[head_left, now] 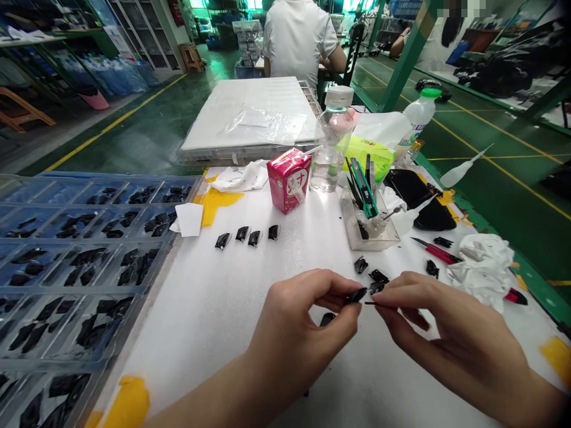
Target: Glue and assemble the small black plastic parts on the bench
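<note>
Between thumb and fingers, my left hand [303,315] pinches a small black plastic part [355,295]. My right hand [446,327] is closed close beside it, its fingertips on a thin dark sliver [370,304] whose kind I cannot make out. The two sets of fingertips nearly meet above the white tabletop [214,315]. Just beyond them lie loose black parts [361,265], some partly hidden by my right fingers. Another dark piece [327,320] shows under my left hand. Farther left, several black parts with clear edges [254,239] lie in a loose row.
At left, a compartmented plastic tray [134,291] holds many black pieces. A red drink carton [289,181], a clear bottle [328,142] and a tool box [370,235] stand behind my hands. Red-handled pliers [439,252] and crumpled white cloth [484,267] lie right. A person [298,41] sits ahead.
</note>
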The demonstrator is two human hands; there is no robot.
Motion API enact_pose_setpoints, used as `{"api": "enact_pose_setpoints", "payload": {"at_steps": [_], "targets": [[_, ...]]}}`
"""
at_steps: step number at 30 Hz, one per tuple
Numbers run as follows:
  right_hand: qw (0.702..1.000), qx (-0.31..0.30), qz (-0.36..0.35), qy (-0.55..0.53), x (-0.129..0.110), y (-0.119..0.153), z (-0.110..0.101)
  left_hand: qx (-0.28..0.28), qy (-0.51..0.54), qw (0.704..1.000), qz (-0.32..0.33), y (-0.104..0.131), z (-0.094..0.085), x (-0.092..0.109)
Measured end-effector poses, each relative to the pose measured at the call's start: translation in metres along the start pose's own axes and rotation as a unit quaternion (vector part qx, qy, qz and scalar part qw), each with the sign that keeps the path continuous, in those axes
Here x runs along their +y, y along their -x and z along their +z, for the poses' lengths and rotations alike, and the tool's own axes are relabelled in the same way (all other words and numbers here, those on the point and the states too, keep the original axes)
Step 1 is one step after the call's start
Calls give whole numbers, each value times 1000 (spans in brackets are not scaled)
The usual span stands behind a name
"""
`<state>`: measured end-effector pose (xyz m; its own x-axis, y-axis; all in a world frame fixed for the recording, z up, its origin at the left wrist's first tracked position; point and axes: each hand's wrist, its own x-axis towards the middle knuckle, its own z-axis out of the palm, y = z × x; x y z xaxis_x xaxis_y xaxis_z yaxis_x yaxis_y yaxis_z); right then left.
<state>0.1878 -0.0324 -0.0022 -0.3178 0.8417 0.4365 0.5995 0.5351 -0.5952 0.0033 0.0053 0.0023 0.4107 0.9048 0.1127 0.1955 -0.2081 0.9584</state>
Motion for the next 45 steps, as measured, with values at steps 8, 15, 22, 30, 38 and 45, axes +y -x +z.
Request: {"api": "enact_pose_setpoints", "payload": {"at_steps": [8,15,22,30,38,45], "targets": [[1000,-5,3,9,1,3,2,11,-29,998,53,1,0,-3],[999,2,-17,32,2,4,2,19,-23,997,66,1,1,-5],[999,4,-22,31,2,5,1,8,-25,998,61,0,0,-6],[996,39,-31,74,-3,3,-5,15,-32,991,130,2,0,-5],[999,14,-36,26,0,-2,-3,31,-60,988,138,4,0,-6],[1000,2,-18,-24,0,-1,-2,34,-58,979,193,5,2,-8]]}}
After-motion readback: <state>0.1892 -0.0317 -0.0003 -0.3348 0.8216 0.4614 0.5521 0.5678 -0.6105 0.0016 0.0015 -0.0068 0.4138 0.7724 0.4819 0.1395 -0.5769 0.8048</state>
